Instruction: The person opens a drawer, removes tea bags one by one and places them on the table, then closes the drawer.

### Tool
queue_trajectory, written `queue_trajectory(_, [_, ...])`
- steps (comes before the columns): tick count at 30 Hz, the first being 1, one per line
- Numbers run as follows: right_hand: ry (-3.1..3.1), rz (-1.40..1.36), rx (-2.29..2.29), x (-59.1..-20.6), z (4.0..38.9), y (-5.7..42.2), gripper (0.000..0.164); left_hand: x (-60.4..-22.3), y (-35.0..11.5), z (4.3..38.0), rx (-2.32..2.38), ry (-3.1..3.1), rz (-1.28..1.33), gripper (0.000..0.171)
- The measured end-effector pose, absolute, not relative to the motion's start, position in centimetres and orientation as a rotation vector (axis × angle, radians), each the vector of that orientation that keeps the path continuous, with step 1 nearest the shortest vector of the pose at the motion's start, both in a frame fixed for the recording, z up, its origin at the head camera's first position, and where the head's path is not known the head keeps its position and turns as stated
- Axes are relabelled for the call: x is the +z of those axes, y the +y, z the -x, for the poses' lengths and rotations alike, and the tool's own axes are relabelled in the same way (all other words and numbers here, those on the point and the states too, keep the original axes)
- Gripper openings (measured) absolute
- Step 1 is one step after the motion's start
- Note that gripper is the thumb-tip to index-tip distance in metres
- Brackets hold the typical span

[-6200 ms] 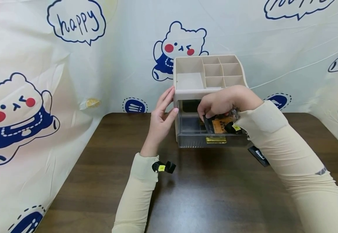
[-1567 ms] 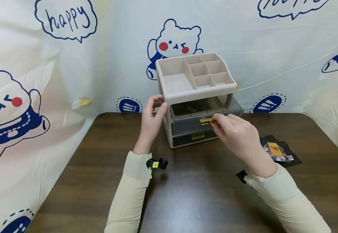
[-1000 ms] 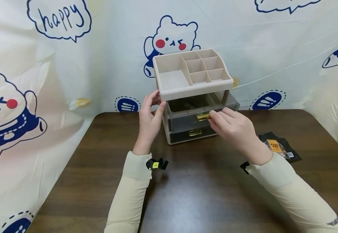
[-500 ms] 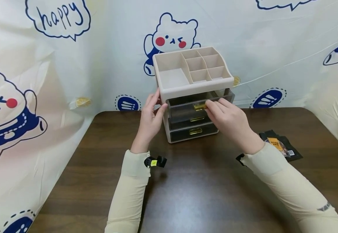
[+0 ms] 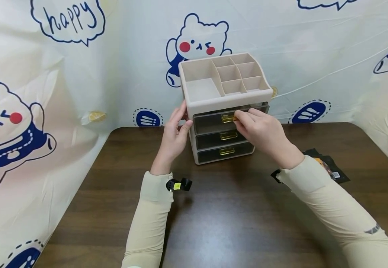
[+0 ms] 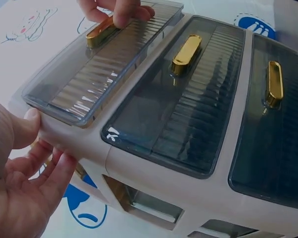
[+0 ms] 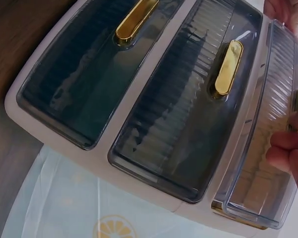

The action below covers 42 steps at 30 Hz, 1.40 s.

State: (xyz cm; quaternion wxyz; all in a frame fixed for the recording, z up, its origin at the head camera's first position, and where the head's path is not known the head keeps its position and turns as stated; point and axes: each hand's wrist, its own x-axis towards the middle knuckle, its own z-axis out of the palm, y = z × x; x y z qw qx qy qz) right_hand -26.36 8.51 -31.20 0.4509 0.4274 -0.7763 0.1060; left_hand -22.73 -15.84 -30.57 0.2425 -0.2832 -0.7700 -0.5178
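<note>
A cream drawer organizer with three smoky clear drawers stands at the back of the table. My right hand pinches the gold handle of its top drawer. That drawer sticks out slightly from the frame, while the middle drawer and bottom drawer sit flush. At the organizer's left side, my left hand touches the wall with its fingers, its thumb at the front corner. The left wrist view shows this thumb against the front edge, beside the top drawer.
Black packets with an orange label lie on the brown table to the right, partly behind my right sleeve. Open compartments form the organizer's top. A printed cloth hangs close behind it.
My right hand, earlier in the pulled-out drawer with a black packet, has since pushed the top drawer inward by its handle. Packets now lie on the table. My left hand stays at the organizer's side.
</note>
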Motion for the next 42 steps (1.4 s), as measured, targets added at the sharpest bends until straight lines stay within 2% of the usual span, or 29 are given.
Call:
queue_trajectory(9, [-1.954,-1.035,0.247,-31.2,24.4,8.9,0.013,-31.0,-15.7,23.1,-1.458,-2.097,0.84,0.048])
queue_trajectory(17, [-2.049,-0.93,0.298,-31.4,25.3,8.4,0.012,-31.3,-15.6,23.6,-1.468,-2.077,0.86,0.046])
queue_trajectory(23, [-2.094,-0.964,0.293,-33.0,25.5,8.6,0.018,-31.3,-15.8,24.3,-1.466,-2.104,0.823,0.045])
queue_trajectory(30, [-2.107,-1.058,0.024,-35.2,25.9,8.2,0.024,-31.1,-15.8,24.8,-1.447,-2.149,0.716,0.042])
queue_trajectory(35, [-2.095,-1.029,-0.07,-35.9,26.2,8.0,0.011,-31.3,-15.9,24.8,-1.536,-2.17,0.685,0.046])
queue_trajectory(38, [-2.051,-1.03,-0.111,-35.9,26.5,7.8,0.01,-31.3,-15.8,25.0,-1.587,-2.175,0.671,0.048])
queue_trajectory(42, [-1.965,-1.055,-0.139,-35.9,26.9,7.8,0.009,-31.4,-15.9,25.0,-1.562,-2.194,0.657,0.035])
